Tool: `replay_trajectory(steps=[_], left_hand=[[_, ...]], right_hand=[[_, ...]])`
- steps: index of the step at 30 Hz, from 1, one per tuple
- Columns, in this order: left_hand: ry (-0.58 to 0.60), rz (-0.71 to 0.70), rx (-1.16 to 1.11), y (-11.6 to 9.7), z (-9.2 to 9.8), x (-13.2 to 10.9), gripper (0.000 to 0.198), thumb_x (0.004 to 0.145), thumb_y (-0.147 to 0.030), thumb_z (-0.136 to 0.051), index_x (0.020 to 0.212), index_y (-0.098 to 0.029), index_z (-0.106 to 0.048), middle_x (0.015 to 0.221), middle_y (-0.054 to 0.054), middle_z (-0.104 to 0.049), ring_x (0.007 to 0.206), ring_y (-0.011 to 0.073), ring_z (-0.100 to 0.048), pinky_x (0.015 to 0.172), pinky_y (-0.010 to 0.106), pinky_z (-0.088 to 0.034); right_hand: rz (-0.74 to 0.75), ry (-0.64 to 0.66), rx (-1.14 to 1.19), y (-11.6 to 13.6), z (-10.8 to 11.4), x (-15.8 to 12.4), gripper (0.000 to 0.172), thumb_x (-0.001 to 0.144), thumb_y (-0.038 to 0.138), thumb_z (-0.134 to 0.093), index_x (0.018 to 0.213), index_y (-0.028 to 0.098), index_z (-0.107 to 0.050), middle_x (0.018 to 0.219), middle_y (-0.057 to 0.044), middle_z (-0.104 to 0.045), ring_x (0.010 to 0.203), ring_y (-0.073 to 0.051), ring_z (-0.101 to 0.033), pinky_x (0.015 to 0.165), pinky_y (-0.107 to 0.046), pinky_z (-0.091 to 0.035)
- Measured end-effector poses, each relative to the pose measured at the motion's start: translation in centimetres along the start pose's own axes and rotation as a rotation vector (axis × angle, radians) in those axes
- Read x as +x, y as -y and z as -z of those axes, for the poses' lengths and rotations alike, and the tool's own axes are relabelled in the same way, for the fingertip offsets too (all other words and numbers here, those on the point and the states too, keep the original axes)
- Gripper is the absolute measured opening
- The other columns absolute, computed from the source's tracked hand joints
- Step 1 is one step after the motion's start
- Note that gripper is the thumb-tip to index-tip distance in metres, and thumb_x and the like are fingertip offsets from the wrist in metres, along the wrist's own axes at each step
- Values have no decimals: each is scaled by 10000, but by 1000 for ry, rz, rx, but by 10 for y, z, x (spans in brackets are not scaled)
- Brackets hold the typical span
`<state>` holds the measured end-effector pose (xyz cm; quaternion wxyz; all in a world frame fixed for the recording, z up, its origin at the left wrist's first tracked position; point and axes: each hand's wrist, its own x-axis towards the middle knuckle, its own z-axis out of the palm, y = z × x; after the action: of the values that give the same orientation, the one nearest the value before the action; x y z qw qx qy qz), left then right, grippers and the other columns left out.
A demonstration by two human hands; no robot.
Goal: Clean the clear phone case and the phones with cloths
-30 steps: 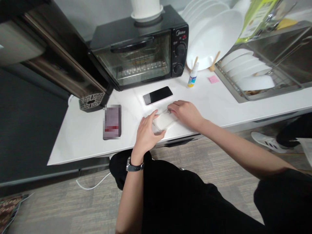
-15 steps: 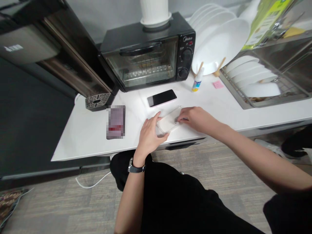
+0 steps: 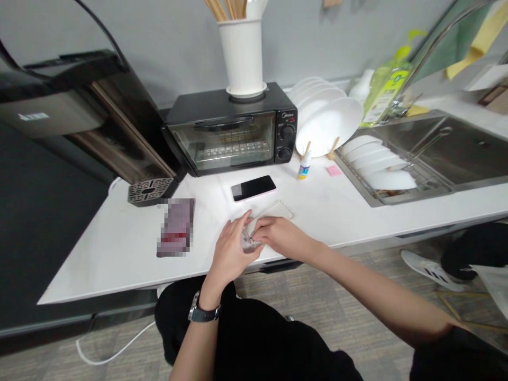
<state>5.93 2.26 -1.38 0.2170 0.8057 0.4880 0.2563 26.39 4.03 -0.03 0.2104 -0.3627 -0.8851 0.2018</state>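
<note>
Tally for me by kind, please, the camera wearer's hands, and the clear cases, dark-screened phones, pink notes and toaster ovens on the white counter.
Hands: 2 (left hand, right hand)
Clear case: 1
Dark-screened phone: 1
Pink note: 1
Toaster oven: 1
Total: 6

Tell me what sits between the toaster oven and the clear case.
A phone, lying on the counter between the toaster oven and the clear case; the head view shows it.

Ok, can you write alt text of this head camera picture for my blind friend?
Someone's left hand cups one end of a clear case, the right hand over it, on a white counter. Behind are a phone and black toaster oven.
</note>
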Motion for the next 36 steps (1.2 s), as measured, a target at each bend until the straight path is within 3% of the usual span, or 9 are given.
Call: replay_trajectory(steps=[3,6,10,14,19,23,27,31,36], left_hand=[[-8,-2,10,0,-1,-1,873,863,-288,-807,1613,-290,-360,1464,88,-672,1347,308,-631,1285,583,-360],[1,2,1,-1,-1,-1,886,868,-286,-805,1621,-299,-339,1489,72,-662,1402,301,-600,1319,581,-303],[25,15,-21,-1,1,-1,915,868,-280,-801,1635,-321,-305,1508,61,-652,1443,294,-578,1339,592,-253],[41,41,-44,-1,3,0,937,866,-280,-802,1645,-329,-284,1506,52,-654,1446,286,-579,1343,594,-238],[21,43,-59,-1,2,0,979,836,-303,-844,1645,-306,-292,1475,69,-668,1398,289,-615,1318,578,-300],[31,31,-46,-2,2,-1,986,847,-312,-836,1655,-310,-270,1474,76,-671,1406,305,-607,1322,611,-272],[47,20,-46,-1,3,-1,973,861,-303,-818,1657,-321,-259,1492,63,-659,1436,298,-583,1336,609,-241],[56,18,-50,0,4,-1,961,867,-298,-814,1652,-338,-261,1508,43,-650,1454,279,-570,1349,593,-216],[60,21,-64,3,3,-1,963,866,-300,-818,1653,-346,-265,1514,41,-645,1444,266,-585,1350,568,-227]], right_hand=[[-140,54,10,-1,16,-9,130,979,137,-716,944,202,-823,997,-47,-785,901,-182,-742,843,-287,-528],[-303,66,-166,-12,33,-18,199,977,87,-669,965,199,-834,1006,-73,-779,918,-204,-733,845,-297,-503],[-441,-26,-435,-24,34,-15,233,1018,105,-585,1009,135,-816,1051,-140,-753,937,-248,-710,798,-327,-486],[-288,-84,-318,-18,11,-1,230,1058,161,-574,1079,145,-803,1096,-122,-748,1020,-249,-705,879,-334,-498],[-31,31,19,-3,4,1,171,1023,161,-655,951,197,-806,1022,-51,-755,945,-191,-716,859,-298,-496],[-110,128,23,-13,30,-15,166,971,112,-690,916,209,-813,938,-31,-756,854,-179,-714,800,-285,-484],[-323,51,-265,-32,47,-26,218,965,80,-638,957,193,-824,993,-77,-766,876,-214,-711,796,-309,-474],[-387,-111,-398,-33,27,-18,227,1019,129,-587,989,148,-811,994,-119,-741,892,-240,-695,778,-332,-472],[-148,-186,-122,-13,-11,1,193,1039,170,-619,1009,191,-808,1021,-82,-747,973,-218,-697,868,-323,-496]])
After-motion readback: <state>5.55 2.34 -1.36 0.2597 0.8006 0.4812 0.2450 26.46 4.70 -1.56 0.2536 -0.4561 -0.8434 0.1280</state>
